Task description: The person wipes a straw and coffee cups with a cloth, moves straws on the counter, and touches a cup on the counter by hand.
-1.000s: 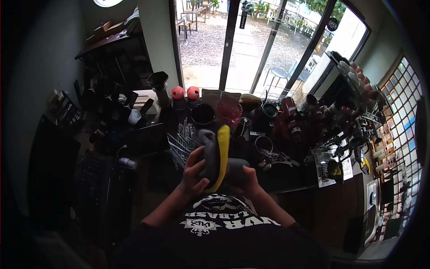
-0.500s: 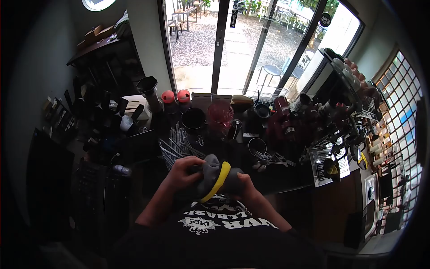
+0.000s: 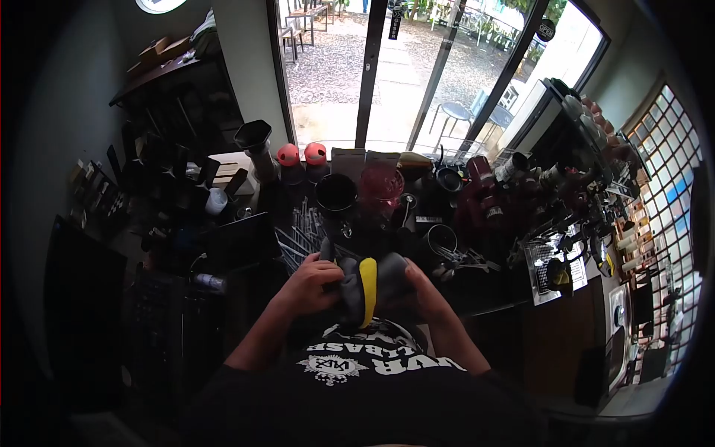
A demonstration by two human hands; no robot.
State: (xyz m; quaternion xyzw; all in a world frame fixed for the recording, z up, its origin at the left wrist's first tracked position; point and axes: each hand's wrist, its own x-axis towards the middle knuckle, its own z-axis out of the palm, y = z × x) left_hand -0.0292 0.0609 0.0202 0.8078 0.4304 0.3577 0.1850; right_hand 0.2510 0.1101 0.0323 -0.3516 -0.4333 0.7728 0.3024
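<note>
In front of my chest, both hands grip a grey cloth (image 3: 389, 277) with a yellow strip running nearly upright across its middle. My left hand (image 3: 311, 287) is closed on the cloth's left part, with a grey fold sticking up beside the fingers. At the other end, my right hand (image 3: 423, 289) is closed round the grey right side, its thumb uppermost. Whether something is wrapped inside the cloth, I cannot make out. Just beyond my hands lies a pile of metal cutlery (image 3: 304, 227) on the dark counter.
Behind the cutlery stand a black bowl-like container (image 3: 336, 192) and a red translucent container (image 3: 381, 186). Two red-topped containers (image 3: 316, 154) are near the glass door (image 3: 402, 89). A round glass (image 3: 442, 238) stands beside more cutlery (image 3: 477, 258). A metal rack (image 3: 547, 276) is at right.
The cloth has turned between my hands, so its yellow strip went from slanted to nearly upright. My right hand has shifted slightly right and up. The whole view has moved a little.
</note>
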